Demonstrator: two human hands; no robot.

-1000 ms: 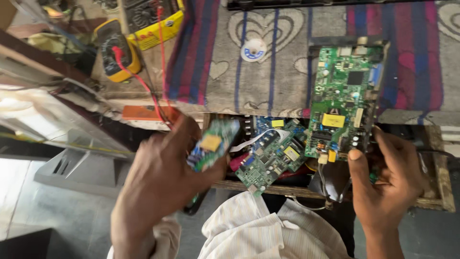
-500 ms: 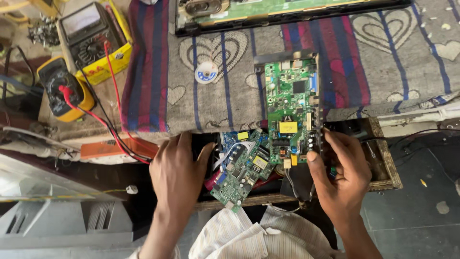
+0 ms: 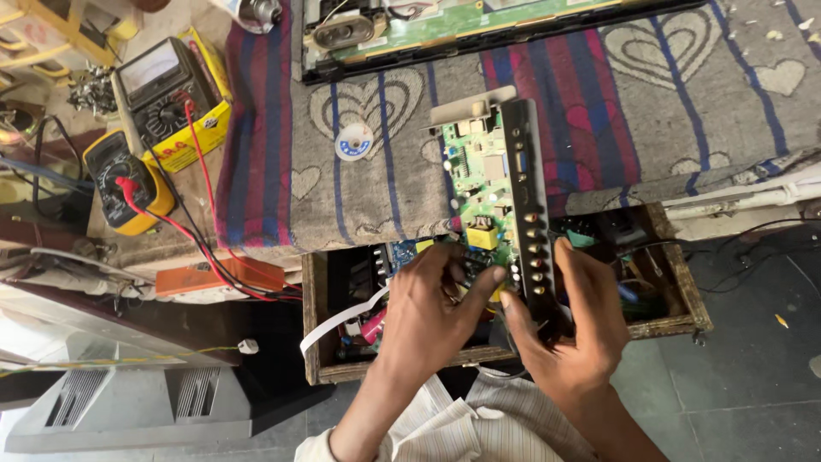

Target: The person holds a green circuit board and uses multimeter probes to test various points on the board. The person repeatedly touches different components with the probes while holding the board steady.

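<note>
Circuit board [image 3: 486,197] now tilted on edge | left hand [image 3: 432,304] grip pinching it | right hand [image 3: 569,329] grip clasping it

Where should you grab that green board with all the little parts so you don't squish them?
Probably by its bare long edges, coming from the near end. The green circuit board stands tilted up, its face crowded with parts and a black connector strip along one side. The left hand and right hand hold it at that near end.
</note>
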